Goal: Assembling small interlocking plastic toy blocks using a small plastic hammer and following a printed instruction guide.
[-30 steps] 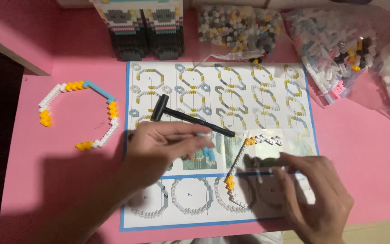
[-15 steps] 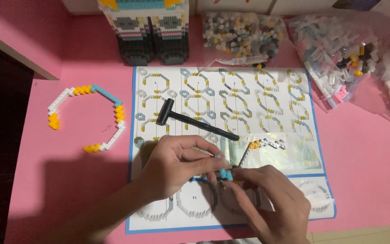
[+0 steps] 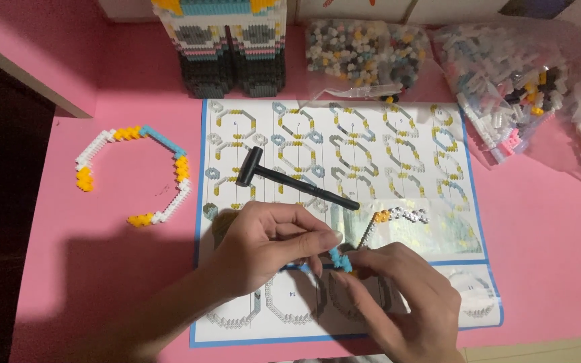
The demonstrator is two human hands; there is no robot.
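- Far left, on the pink tabletop point(image 3: 526, 222): a partial ring of small building blocks point(image 3: 136, 175), white, yellow and blue, open on its lower left side. Lies flat, well apart from both hands.
- Top centre-left: a built block model point(image 3: 226, 47), black base with pink, white and blue layers, standing at the table's back edge.
- Centre: instruction sheet point(image 3: 398, 154) with a blue border, printed with rows of ring diagrams. A small black hammer point(image 3: 284, 178) lies on it, head to the left, handle running down to the right.
- Left hand point(image 3: 263, 249): over the sheet's lower part, fingers curled, thumb and fingertips pinched on a blue block piece point(image 3: 339, 259).
- Right hand point(image 3: 405, 296): meets the left from the lower right, fingertips closed on the same blue piece. The piece sits between the two hands, just above the sheet.
- Just above the right hand: a short chain of white and yellow blocks point(image 3: 388, 218) rising from the fingers; whether it joins the blue piece, cannot tell.
- Top right: clear bags of loose blocks point(image 3: 506, 67), mixed colours, at the sheet's upper edge and beyond.
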